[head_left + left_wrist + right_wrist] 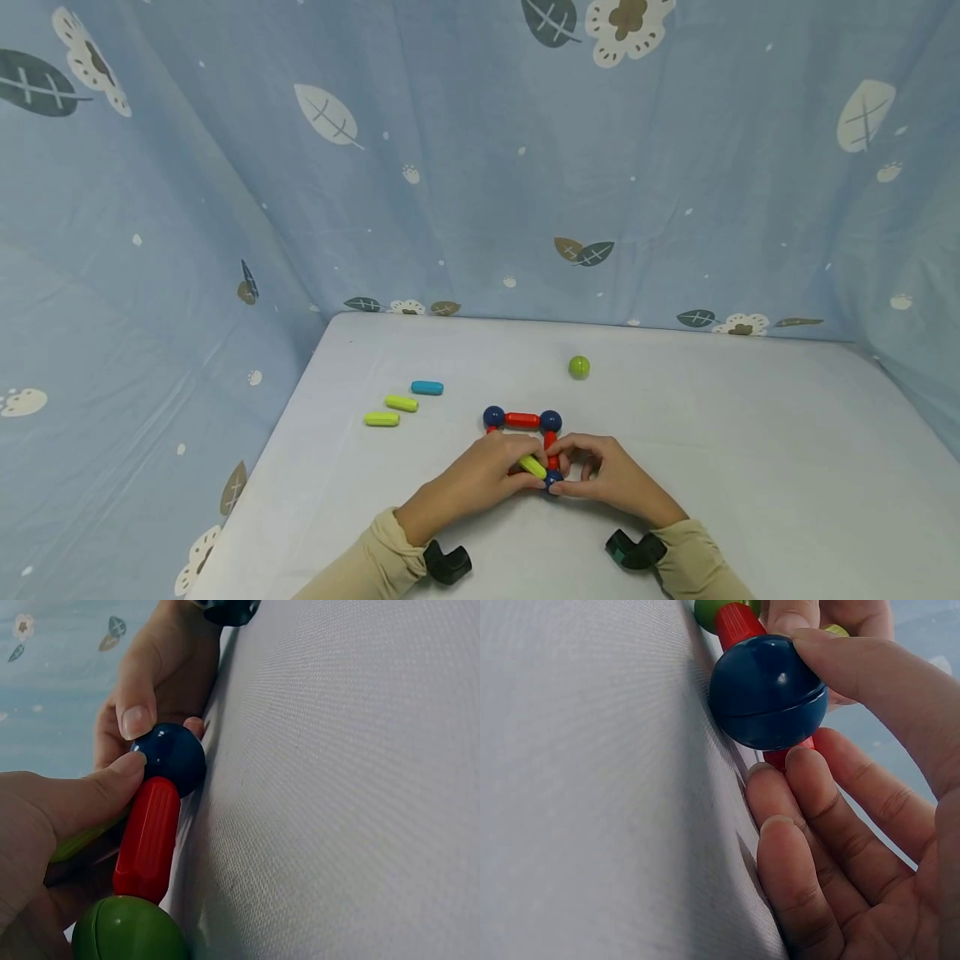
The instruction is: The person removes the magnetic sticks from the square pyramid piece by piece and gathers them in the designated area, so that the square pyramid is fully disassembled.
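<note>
A square frame of red rods [522, 420] and balls lies on the table. Its near right corner is a dark blue ball [553, 481], with a green ball [129, 930] at the other end of the near red rod [148, 840]. My left hand [487, 473] pinches a yellow-green rod [532, 466] slanting down to the blue corner ball, its thumb tip right at that ball. From the other side my right hand [607, 477] grips the same ball, thumb on top in the right wrist view, fingertips under it by the right-side red rod [551, 443].
Two yellow-green rods [401, 403] and a blue rod [427, 387] lie at the left of the white table [750, 433]. Behind the frame sits a light green ball [579, 367]. A patterned blue curtain [465, 183] hangs behind the table. Both wrists carry dark devices [636, 550].
</note>
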`<state>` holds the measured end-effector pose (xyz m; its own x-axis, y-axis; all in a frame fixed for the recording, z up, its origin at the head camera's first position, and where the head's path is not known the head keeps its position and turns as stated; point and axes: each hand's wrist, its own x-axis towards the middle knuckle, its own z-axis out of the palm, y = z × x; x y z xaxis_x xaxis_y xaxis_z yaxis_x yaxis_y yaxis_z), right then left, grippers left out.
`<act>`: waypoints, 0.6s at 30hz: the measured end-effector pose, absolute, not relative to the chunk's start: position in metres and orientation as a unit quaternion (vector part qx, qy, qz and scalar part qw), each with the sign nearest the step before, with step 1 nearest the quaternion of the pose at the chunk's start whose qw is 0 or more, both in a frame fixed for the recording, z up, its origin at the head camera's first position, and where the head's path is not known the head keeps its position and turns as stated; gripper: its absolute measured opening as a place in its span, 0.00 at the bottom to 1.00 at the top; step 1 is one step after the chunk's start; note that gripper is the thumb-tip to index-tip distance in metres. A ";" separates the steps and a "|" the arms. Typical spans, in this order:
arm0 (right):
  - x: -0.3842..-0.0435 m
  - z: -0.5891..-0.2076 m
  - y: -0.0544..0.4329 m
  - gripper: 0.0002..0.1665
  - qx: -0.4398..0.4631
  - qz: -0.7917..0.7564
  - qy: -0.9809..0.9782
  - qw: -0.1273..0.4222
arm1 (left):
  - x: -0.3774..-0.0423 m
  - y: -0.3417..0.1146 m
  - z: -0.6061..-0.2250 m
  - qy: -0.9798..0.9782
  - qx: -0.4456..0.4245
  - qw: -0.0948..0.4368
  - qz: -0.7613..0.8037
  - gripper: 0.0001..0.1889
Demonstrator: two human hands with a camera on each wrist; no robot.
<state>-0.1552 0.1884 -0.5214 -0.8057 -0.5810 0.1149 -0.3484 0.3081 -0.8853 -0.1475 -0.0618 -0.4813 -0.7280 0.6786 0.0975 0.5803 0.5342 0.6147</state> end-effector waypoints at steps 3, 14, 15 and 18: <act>-0.155 -0.521 0.188 0.21 -0.290 -0.512 0.801 0.114 | -0.148 -0.062 -0.481 0.872 0.361 0.079 0.321 0.07; -0.155 -0.521 0.188 0.21 -0.281 -0.513 0.802 0.120 | -0.148 -0.061 -0.480 0.867 0.373 0.076 0.322 0.06; -0.154 -0.521 0.189 0.21 -0.279 -0.512 0.803 0.120 | -0.148 -0.062 -0.480 0.866 0.373 0.076 0.323 0.06; -0.154 -0.521 0.189 0.21 -0.277 -0.512 0.804 0.121 | -0.148 -0.062 -0.479 0.868 0.365 0.080 0.327 0.06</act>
